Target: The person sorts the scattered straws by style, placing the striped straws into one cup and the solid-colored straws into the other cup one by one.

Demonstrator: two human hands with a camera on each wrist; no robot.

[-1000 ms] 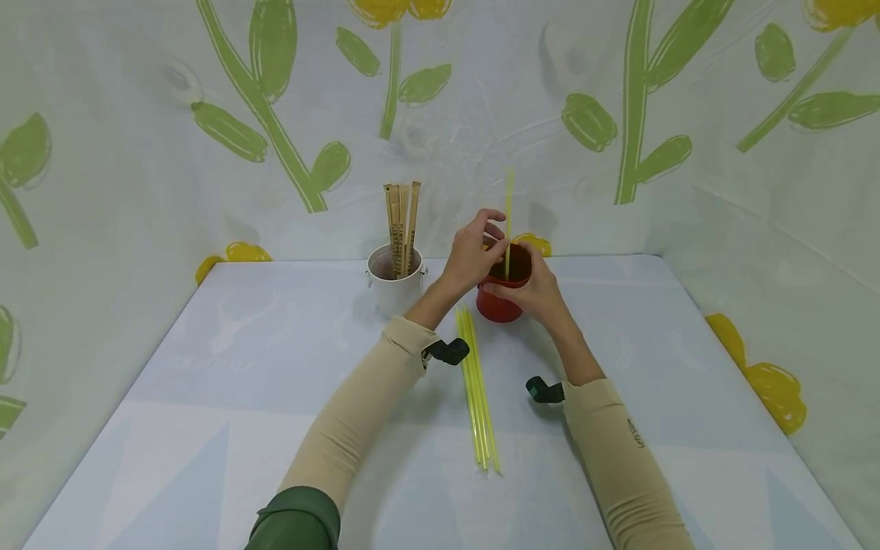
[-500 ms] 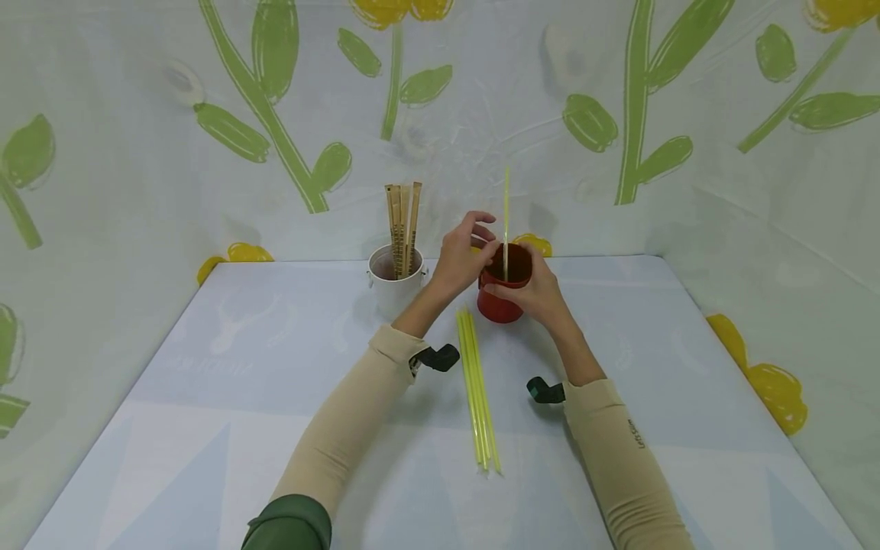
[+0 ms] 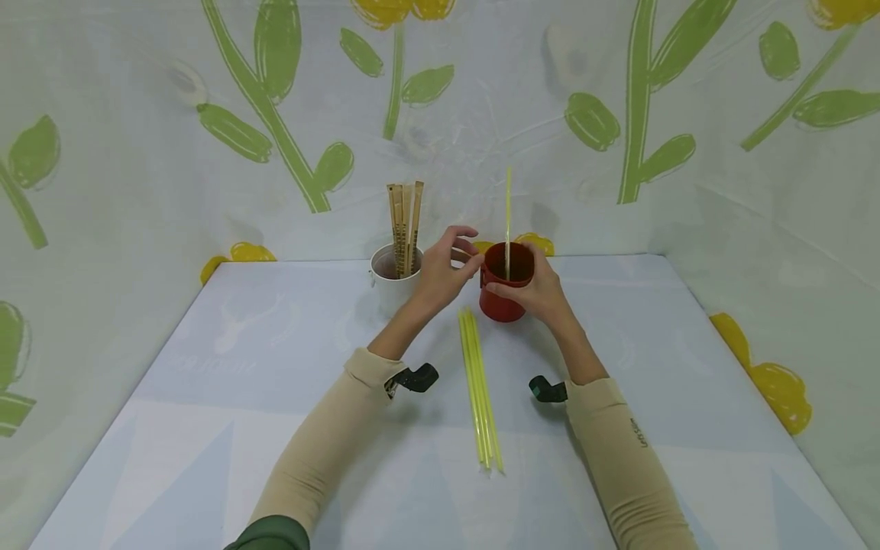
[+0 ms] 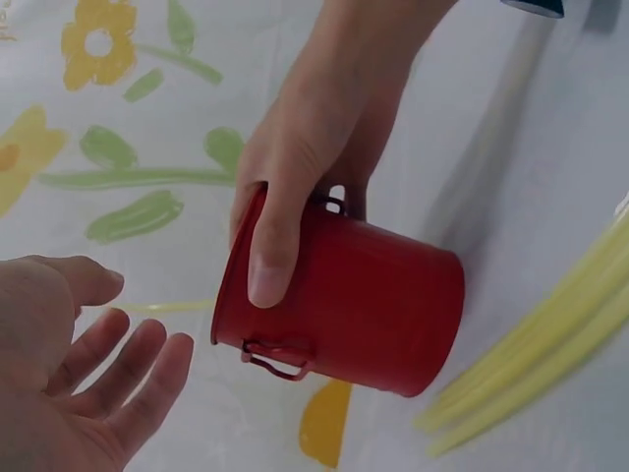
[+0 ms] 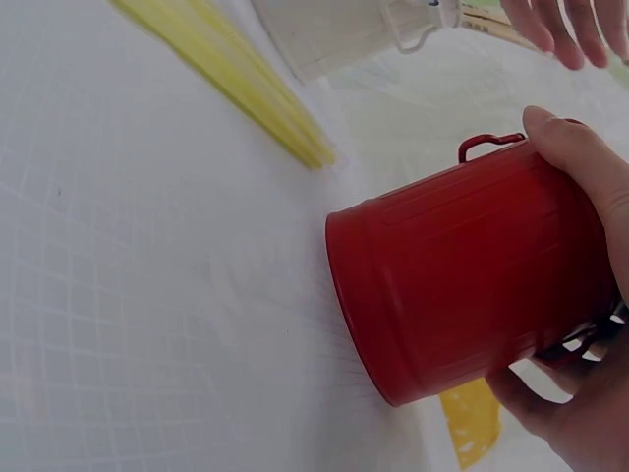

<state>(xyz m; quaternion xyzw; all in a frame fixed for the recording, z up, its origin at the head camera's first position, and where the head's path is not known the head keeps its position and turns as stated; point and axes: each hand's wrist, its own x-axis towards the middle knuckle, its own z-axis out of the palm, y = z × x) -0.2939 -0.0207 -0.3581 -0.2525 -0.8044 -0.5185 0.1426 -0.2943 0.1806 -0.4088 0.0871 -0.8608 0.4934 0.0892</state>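
Where the table (image 3: 275, 397) meets the back wall, a red bucket (image 3: 504, 294) stands upright near the middle of the far edge, and the right hand (image 3: 539, 294) grips it, fingers curled round its side and the thumb laid over the rim, as the left wrist view shows plainly. One yellow straw (image 3: 508, 221) stands upright in the bucket, rising above the rim against the wall. The left hand (image 3: 443, 271) hangs just beside the bucket on its left, holding nothing, its fingers apart and loosely bent, not touching bucket or straw. A bundle of yellow straws (image 3: 480, 389) lies flat on the table between the two forearms, running from just in front of the bucket toward the near edge. To the left of the left hand, also by the far edge, a white bucket (image 3: 393, 284) holds several wooden sticks (image 3: 404, 225) standing upright.

The table is covered with a pale bluish-white sheet printed with faint triangles and deer shapes; the right wrist view shows a fine grid in its weave. The walls (image 3: 103, 191) at the back and both sides are hung with white plastic sheeting printed with green stems and leaves and yellow flowers, creased and slightly glossy. Both arms wear beige sleeves (image 3: 330, 435), each with a dark wrist mount (image 3: 415, 378).
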